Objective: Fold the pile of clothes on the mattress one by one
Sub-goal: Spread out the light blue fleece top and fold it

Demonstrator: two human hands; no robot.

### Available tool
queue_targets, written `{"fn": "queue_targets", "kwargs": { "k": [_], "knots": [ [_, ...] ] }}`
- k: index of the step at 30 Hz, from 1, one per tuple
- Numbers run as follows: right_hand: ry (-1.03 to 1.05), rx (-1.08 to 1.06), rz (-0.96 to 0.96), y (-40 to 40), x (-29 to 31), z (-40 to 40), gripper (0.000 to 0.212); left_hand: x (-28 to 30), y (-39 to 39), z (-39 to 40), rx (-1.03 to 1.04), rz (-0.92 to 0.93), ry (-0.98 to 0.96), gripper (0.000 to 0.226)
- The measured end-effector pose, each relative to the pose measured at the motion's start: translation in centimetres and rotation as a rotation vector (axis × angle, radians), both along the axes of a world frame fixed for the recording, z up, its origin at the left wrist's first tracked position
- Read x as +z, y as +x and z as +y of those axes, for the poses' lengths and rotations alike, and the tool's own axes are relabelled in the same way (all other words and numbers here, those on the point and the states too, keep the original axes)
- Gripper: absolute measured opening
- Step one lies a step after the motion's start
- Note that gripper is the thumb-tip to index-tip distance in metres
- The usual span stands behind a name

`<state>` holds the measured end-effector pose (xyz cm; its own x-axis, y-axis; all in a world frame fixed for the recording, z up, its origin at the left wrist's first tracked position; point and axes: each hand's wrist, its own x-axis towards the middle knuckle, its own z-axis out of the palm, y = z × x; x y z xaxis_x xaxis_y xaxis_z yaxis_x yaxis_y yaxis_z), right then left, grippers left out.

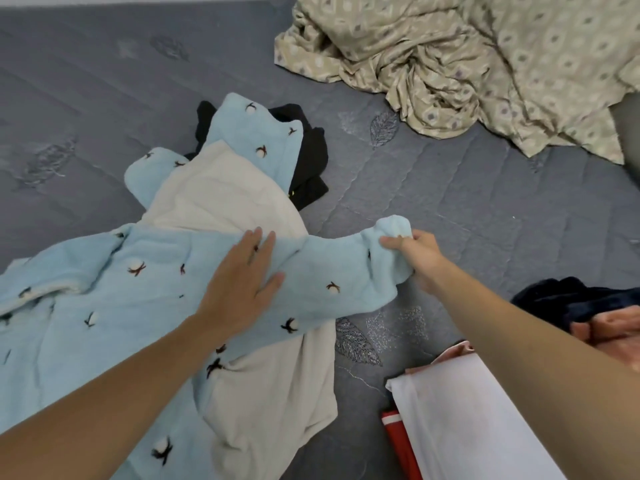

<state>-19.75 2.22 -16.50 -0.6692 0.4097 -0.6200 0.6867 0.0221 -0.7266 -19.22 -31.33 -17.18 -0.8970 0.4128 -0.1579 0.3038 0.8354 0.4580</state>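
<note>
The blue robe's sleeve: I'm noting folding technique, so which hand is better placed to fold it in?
Probably the right hand: it already pinches the sleeve cuff, while the left hand lies flat on the blue robe, pinning it.

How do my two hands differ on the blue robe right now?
The left hand lies flat with straight fingers, pressing on the body of the light blue robe; the right hand pinches the cuff of its sleeve with curled fingers. The left sits over the middle of the garment, the right out at the sleeve's end. Both touch the same robe on the grey mattress.
</note>
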Motion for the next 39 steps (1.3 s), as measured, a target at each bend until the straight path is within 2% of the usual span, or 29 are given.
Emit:
{"fn": "queue_targets", "kwargs": {
  "k": [3, 6, 10, 12, 15, 16, 17, 19, 20, 21, 23, 24, 26, 28, 31, 35, 37, 39],
  "knots": [
    [-0.128, 0.051, -0.006, 0.3, 1.5, -1.0, 0.048, 0.4, 0.3, 6.8, -0.1, -0.181, 0.223, 0.076],
    [-0.287, 0.145, -0.021, 0.6, 2.9, -1.0, 0.035, 0.6, 1.2, 13.9, -0.108, -0.399, 0.458, 0.097],
    [-0.41, 0.102, 0.039, 0.7, 3.7, 0.6, 0.039, 0.1, 2.1, 19.3, 0.004, -0.304, 0.62, 0.122],
    [-0.416, 0.089, 0.053, 0.8, 4.1, 1.3, 0.039, 0.1, 2.5, 20.6, 0.114, -0.248, 0.63, 0.109],
    [-0.397, 0.103, 0.054, 0.6, 4.3, 1.8, 0.025, 0.6, 2.4, 21.0, 0.337, -0.093, 0.542, 0.048],
    [-0.339, 0.122, 0.074, 0.4, 4.3, 1.8, 0.018, 0.8, 2.2, 20.6, 0.379, -0.045, 0.516, 0.037],
    [-0.236, 0.146, 0.108, 0.2, 4.4, 1.7, 0.024, 0.9, 2.0, 20.1, 0.379, -0.002, 0.512, 0.03],
    [-0.014, 0.258, 0.184, -0.5, 4.5, 1.3, 0.055, 1.4, 1.8, 18.9, 0.35, 0.016, 0.586, 0.022],
    [0.038, 0.329, 0.208, -0.8, 4.8, 0.9, 0.062, 1.8, 1.7, 18.1, 0.344, 0.001, 0.641, 0.02],
    [0.05, 0.403, 0.218, -1.2, 5.0, 0.4, 0.063, 2.1, 1.5, 17.3, 0.34, -0.01, 0.689, 0.018],
    [0.038, 0.533, 0.197, -2.3, 5.7, -0.7, 0.047, 2.7, 1.2, 15.3, 0.353, -0.033, 0.764, 0.018],
    [0.041, 0.575, 0.178, -2.9, 6.2, -1.5, 0.036, 3.0, 1.0, 14.1, 0.37, -0.055, 0.792, 0.023],
    [0.071, 0.619, 0.182, -4.2, 7.1, -3.5, 0.024, 3.6, 0.6, 11.1, 0.397, -0.101, 0.82, 0.048],
    [0.08, 0.662, 0.239, -5.5, 8.3, -6.3, 0.025, 4.1, 0.4, 7.8, 0.433, -0.118, 0.822, 0.071],
    [0.082, 0.813, 0.325, -7.6, 10.3, -12.0, 0.023, 5.2, 0.3, 2.7, 0.565, -0.099, 0.804, 0.08],
    [0.099, 1.045, 0.438, -9.3, 12.7, -22.0, 0.02, 6.4, 0.9, -4.3, 0.728, -0.04, 0.754, 0.068],
    [0.086, 1.141, 0.511, -9.5, 13.5, -27.5, 0.028, 6.8, 1.3, -8.1, 0.823, -0.024, 0.788, 0.059],
    [0.05, 1.216, 0.574, -9.4, 13.6, -32.4, 0.03, 7.1, 1.6, -12.1, 0.896, 0.048, 0.817, 0.031]
  ]
}}
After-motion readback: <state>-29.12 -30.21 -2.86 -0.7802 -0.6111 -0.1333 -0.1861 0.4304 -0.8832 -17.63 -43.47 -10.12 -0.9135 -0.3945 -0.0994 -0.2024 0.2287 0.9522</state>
